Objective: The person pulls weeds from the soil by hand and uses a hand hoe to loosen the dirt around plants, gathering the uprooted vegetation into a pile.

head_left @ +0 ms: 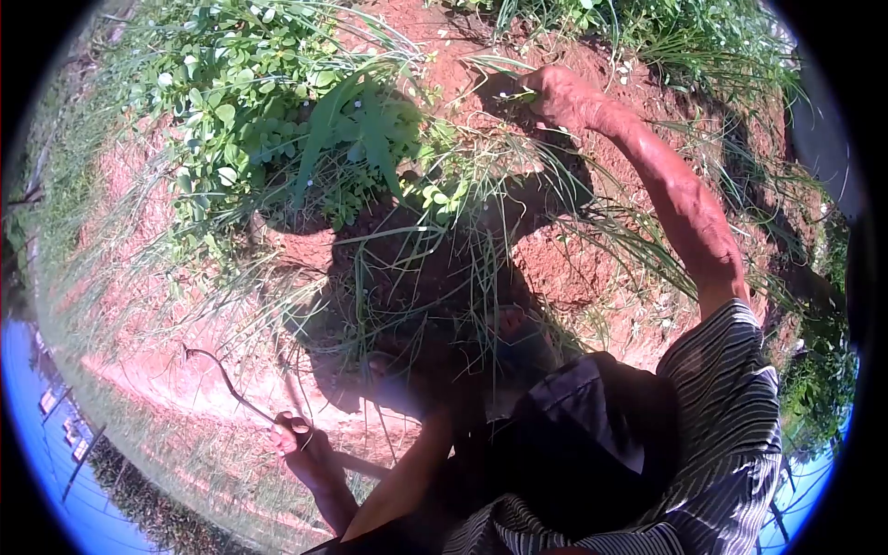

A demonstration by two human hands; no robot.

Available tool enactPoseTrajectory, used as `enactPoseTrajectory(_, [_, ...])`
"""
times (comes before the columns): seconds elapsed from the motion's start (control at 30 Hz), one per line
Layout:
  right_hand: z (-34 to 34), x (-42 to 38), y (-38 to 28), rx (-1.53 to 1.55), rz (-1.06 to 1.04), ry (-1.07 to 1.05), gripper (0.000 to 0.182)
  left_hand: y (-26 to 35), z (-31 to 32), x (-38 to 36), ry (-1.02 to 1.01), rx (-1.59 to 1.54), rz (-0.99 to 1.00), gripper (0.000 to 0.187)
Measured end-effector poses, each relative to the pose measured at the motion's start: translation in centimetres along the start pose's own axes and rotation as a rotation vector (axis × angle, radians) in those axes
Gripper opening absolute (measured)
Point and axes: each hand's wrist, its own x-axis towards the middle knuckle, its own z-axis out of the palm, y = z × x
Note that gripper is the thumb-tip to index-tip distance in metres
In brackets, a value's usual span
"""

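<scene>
My left hand point(301, 439), low on the left, is closed round the handle of a sickle. The sickle's thin curved blade point(227, 379) points up and left over the red soil, apart from the plants. My right hand point(555, 95) reaches out at the upper right, its fingers pinched at a small green weed point(524, 91) close to the ground; the fingertips are partly hidden. Long grass blades point(472, 287) spread over the soil between my two hands. A clump of leafy plants point(227, 116) with small white flowers grows to the left of my right hand.
Red soil point(569, 264) shows between grass tufts, much of it under my body's shadow. More grass point(703, 46) stands at the upper right. My bare foot or toes point(509, 319) show near the middle. A dark-clothed knee point(592, 398) is close below.
</scene>
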Motion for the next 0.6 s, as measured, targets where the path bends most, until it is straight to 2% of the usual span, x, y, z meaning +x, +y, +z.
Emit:
enactPoseTrajectory(0.07, [0.9, 2.5, -2.5, 0.291, 0.140, -0.195, 0.031, -1.7, -2.9, 1.2, -0.123, 0.814, 0.367, 0.031])
enactPoseTrajectory(0.1, [2.0, 4.1, -2.9, 0.078, 0.076, -0.150, 0.031, -2.2, -3.8, 1.6, -0.086, 1.149, 0.588, 0.037])
enactPoseTrajectory(0.13, [3.0, 5.4, -3.2, -0.140, 0.014, -0.103, 0.031, -2.8, -4.5, 1.9, -0.088, 1.127, 0.641, 0.036])
enactPoseTrajectory(0.17, [2.9, 6.0, -4.2, -0.068, 0.022, -0.046, 0.032, -3.0, -4.7, 1.9, -0.091, 1.106, 0.693, 0.035])
enactPoseTrajectory(0.2, [4.1, 7.0, -4.1, -0.005, -0.075, 0.171, 0.030, -3.0, -4.7, 1.9, -0.094, 1.086, 0.746, 0.034])
enactPoseTrajectory(0.27, [5.5, 8.4, -4.5, -0.067, -0.076, 0.187, 0.027, -3.4, -4.4, 1.2, -0.097, 0.677, 0.500, 0.020])
enactPoseTrajectory(0.3, [6.3, 8.7, -4.5, -0.070, -0.157, 0.241, 0.026, -3.5, -4.5, 0.9, -0.082, 0.523, 0.387, 0.016])
enactPoseTrajectory(0.37, [7.4, 9.6, -4.6, -0.076, -0.321, 0.354, 0.025, -4.2, -5.3, 0.5, -0.045, 0.419, 0.196, 0.016])
enactPoseTrajectory(0.43, [7.9, 10.2, -4.8, -0.022, -0.276, 0.273, 0.021, -4.6, -5.9, -0.1, -0.008, 0.493, 0.142, 0.019])
enactPoseTrajectory(0.47, [8.1, 10.4, -4.9, 0.005, -0.250, 0.233, 0.019, -4.3, -6.0, -0.4, 0.001, 0.626, 0.182, 0.021])
enactPoseTrajectory(0.53, [9.1, 10.6, -5.8, 0.115, -0.247, 0.393, 0.016, -5.0, -6.9, -0.4, 0.013, 0.781, 0.240, 0.025])
enactPoseTrajectory(0.6, [9.6, 10.9, -6.7, 0.104, -0.206, 0.441, 0.023, -5.5, -7.2, -0.4, 0.025, 0.730, 0.240, 0.026])
